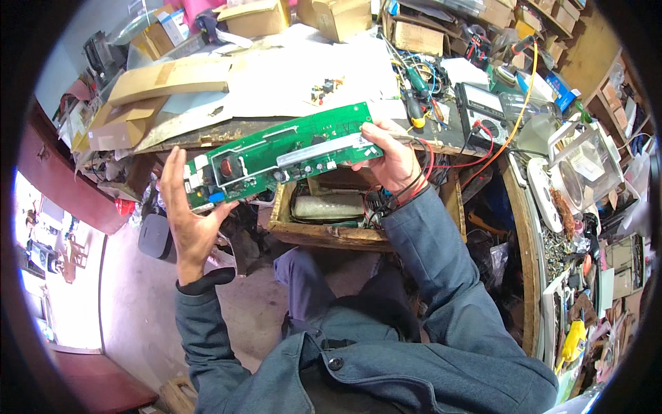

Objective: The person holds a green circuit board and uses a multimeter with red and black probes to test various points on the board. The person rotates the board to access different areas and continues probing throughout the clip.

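A long green circuit board is held up tilted between my two hands, its right end higher than its left. It carries a silver metal bar, a red-brown coil, and white and blue parts. My left hand grips the board's left end, thumb below and fingers along the outer edge. My right hand pinches the right end, with the thumb on top. Below the board is an open wooden drawer with a clear wrapped bundle and wires inside.
The bench top bears small loose parts, flattened cardboard and boxes. Screwdrivers lie among cables at the back right. Beside them stands a multimeter with red leads. An orange cable crosses the right side, near a clear plastic container.
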`<state>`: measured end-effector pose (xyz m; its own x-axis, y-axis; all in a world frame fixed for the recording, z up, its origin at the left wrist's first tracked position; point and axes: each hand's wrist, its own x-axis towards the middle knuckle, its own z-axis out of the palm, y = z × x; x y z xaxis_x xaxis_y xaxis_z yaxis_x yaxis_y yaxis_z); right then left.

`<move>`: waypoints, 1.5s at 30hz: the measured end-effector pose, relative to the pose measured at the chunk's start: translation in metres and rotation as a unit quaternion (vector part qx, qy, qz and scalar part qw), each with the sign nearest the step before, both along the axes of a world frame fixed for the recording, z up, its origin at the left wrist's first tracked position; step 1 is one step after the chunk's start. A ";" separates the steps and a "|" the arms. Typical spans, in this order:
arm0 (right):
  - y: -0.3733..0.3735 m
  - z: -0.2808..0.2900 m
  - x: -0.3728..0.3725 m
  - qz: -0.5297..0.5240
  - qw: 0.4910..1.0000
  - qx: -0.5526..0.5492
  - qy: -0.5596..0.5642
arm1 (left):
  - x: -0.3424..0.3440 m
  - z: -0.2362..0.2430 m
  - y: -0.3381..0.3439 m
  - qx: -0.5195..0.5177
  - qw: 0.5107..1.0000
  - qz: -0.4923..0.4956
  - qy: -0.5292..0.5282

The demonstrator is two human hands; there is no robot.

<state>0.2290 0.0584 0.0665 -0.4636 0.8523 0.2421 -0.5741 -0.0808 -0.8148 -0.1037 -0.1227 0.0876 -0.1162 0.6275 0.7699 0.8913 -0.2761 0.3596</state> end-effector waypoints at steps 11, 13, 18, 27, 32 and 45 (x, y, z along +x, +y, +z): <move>0.012 -0.008 0.001 0.008 0.994 -0.067 0.082 | 0.034 -0.031 0.021 0.032 0.710 -0.241 -0.661; 0.007 -0.008 -0.003 -0.033 0.992 -0.095 0.077 | 0.041 -0.041 0.023 0.054 0.685 -0.280 -0.671; 0.012 -0.011 0.001 -0.022 0.993 -0.089 0.069 | 0.057 -0.051 0.023 0.019 0.614 -0.339 -0.712; 0.018 -0.009 0.009 -0.066 0.994 -0.064 0.064 | 0.066 -0.039 0.052 0.028 0.602 -0.352 -0.716; 0.016 0.002 0.011 -0.116 0.990 -0.036 0.072 | 0.067 -0.040 0.080 0.031 0.594 -0.334 -0.731; 0.007 0.019 0.016 -0.409 0.909 0.079 0.018 | 0.058 -0.044 0.126 0.036 0.615 -0.280 -0.737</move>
